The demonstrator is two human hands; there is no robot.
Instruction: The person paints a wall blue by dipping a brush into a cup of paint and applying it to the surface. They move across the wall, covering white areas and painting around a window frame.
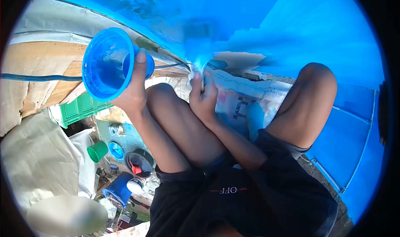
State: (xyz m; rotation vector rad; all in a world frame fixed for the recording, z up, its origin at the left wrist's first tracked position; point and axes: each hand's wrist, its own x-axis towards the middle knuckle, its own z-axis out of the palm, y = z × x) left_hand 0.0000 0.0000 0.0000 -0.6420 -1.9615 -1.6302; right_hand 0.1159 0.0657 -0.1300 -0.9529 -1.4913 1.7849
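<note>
My left hand (pixel 132 91) is closed round a blue plastic container (pixel 86 66), thumb over its side. The container tilts with its mouth facing me, and blue paint coats its inside. In front of me, my right hand (pixel 204 96) grips the handle of a paintbrush (pixel 200 56). Motion smears the brush head, which overlaps the blue wall (pixel 266 12) in this view. Brighter and darker blue patches show on that wall, and a pale unpainted strip runs along its lower edge near the brush.
A printed sheet (pixel 233 93) lies below the wall between my knees. A dark cable (pixel 41 77) passes behind the container. Lower left are a green crate-like piece (pixel 83 108), a green bucket (pixel 97 152), a black basin (pixel 146 155) and a blue bucket (pixel 118 189). A blue framed panel (pixel 354 128) stands right.
</note>
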